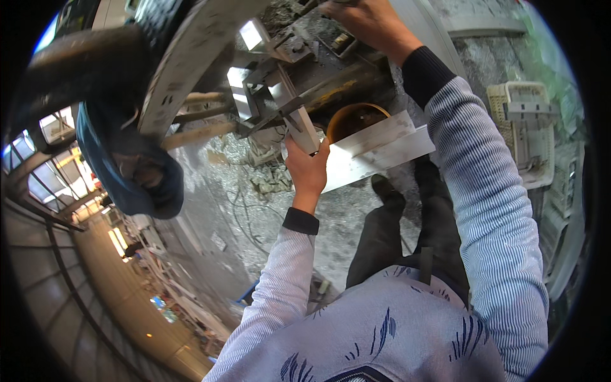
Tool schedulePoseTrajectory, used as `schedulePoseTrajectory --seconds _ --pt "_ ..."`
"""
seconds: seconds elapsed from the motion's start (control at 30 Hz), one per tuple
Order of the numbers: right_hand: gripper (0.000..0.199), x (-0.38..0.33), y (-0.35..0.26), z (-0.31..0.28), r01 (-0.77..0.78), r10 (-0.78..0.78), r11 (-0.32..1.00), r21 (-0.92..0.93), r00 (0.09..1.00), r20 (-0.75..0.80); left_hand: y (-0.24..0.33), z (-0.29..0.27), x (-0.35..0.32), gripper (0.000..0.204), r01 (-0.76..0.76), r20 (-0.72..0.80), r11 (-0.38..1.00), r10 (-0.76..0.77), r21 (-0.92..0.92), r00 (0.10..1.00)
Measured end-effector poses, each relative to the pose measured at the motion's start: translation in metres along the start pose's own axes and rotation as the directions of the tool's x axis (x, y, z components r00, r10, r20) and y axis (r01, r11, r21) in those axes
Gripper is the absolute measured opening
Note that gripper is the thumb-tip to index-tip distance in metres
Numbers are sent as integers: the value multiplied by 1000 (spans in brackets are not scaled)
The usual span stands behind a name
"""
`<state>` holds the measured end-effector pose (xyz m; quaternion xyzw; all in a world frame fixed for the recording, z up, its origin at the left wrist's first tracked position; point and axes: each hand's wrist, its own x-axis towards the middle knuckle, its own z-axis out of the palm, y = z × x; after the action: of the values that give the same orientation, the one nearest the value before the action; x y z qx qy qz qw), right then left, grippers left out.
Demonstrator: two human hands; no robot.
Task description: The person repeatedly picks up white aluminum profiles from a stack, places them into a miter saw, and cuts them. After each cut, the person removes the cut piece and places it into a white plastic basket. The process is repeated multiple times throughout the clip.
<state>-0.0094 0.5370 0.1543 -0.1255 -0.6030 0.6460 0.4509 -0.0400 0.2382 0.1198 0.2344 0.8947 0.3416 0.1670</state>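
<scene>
Patterned top (407,321) nearest, the left hand (308,169) grips a pale bar (306,131) near a dark-bottomed bucket (334,122), the right hand's (370,27) hold unclear.

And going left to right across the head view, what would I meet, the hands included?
Pale beam, left hand gripping the end of a bar, right hand, cream basket.

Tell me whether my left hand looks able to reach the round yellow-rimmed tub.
Probably, once free: the left hand grips a pale bar; the tub looks close by, though a white panel partly hides it.
</scene>
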Motion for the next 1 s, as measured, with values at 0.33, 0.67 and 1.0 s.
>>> schedulePoseTrajectory --seconds 0.33,0.67,1.0 --pt "39 -14 -19 -21 -55 54 966 -253 998 -13 -25 7 8 52 -133 -6 991 133 -34 991" --pt "45 -11 -24 -13 -259 263 963 -69 964 45 -2 -4 4 61 25 83 999 -22 -29 996" --pt "33 -47 -5 -24 29 -121 670 -742 990 -70 -10 -12 11 71 100 207 970 -53 -221 977"
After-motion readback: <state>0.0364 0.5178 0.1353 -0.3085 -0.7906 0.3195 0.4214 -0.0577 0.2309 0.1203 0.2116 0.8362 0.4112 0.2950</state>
